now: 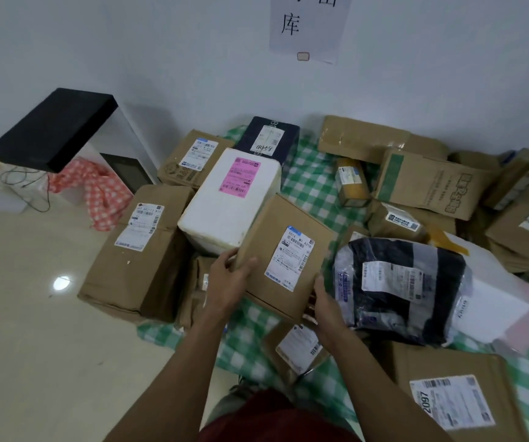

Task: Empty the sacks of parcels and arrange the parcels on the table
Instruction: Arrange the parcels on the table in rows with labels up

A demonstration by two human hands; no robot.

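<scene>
I hold a brown cardboard box [283,250] with a white shipping label, tilted, over the table covered by a green checked cloth [312,180]. My left hand [229,279] grips its left edge, thumb on top. My right hand [323,301] grips its lower right corner. Just behind the box lies a white foam box [228,202] with a pink label. A black and grey plastic parcel bag [397,288] lies right beside my right hand. Several more brown boxes surround them. No sack is in view.
A tall brown box [138,250] stands at the table's left edge. A dark box [269,135] and flat cartons [428,183] lie by the wall. A labelled carton [454,397] lies near right. A black stool top [52,129] and red checked cloth [97,193] are on the floor at left.
</scene>
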